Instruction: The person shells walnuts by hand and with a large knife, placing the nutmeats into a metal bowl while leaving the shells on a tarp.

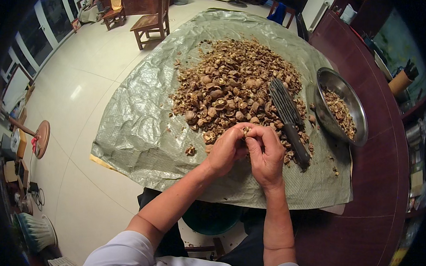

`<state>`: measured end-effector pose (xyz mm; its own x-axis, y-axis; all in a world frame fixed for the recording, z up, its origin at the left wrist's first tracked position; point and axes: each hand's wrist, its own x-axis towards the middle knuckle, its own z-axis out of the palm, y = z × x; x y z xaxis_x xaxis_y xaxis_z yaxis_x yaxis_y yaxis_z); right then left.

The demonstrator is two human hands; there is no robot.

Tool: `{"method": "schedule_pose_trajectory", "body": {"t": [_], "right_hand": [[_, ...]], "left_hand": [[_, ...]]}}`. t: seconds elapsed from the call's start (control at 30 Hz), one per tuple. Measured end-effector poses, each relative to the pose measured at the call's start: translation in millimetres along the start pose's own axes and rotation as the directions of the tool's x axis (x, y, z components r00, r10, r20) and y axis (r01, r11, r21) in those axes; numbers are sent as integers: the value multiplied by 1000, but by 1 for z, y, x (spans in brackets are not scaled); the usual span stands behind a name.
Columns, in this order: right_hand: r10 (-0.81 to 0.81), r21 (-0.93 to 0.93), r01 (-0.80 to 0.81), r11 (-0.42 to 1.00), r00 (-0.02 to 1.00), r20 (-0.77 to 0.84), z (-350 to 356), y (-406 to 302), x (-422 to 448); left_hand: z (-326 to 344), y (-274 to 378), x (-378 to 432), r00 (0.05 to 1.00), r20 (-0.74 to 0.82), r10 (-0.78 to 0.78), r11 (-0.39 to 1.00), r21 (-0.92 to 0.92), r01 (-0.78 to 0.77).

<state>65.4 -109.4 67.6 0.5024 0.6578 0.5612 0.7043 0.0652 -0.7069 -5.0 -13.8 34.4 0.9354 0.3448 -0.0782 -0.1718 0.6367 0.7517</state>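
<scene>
A small piece of cracked walnut (247, 130) is pinched between the fingertips of both my hands. My left hand (227, 148) grips it from the left, and my right hand (267, 155) meets it from the other side with thumb and index finger. Just beyond my fingers spreads a wide heap of walnut shells and cracked walnuts (232, 87). A dark slotted spatula (287, 107) lies on the heap's right side, its black handle slanting towards me beside my right hand. Further right, a steel bowl (358, 128) sits tilted, holding walnut pieces (338, 113).
A grey-green woven plastic sheet (134, 129) lies under the heap on a dark red table (371, 182). Below the near edge, between my legs, is a dark green basin (212, 222). Wooden chairs (151, 23) stand on the tiled floor. At far right is a brush holder (400, 83).
</scene>
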Motion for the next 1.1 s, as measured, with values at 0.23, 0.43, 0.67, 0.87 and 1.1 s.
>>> {"method": "schedule_pose_trajectory", "body": {"t": [0.23, 0.43, 0.67, 0.87, 1.1], "right_hand": [[361, 444, -309, 841, 932, -34, -22, 27, 6], [448, 351, -455, 819, 888, 105, 3, 23, 4], [168, 69, -164, 984, 984, -65, -9, 20, 6], [164, -204, -161, 966, 986, -1, -3, -16, 3], [187, -22, -187, 982, 982, -20, 7, -7, -4]], "left_hand": [[3, 3, -4, 982, 191, 0, 987, -156, 30], [-6, -3, 5, 953, 209, -217, 816, -497, 295], [-8, -5, 7, 983, 133, -126, 874, -454, 174], [-7, -9, 4, 994, 85, 64, 974, -224, -44], [-1, -12, 5, 990, 90, 108, 955, -287, -78]]}}
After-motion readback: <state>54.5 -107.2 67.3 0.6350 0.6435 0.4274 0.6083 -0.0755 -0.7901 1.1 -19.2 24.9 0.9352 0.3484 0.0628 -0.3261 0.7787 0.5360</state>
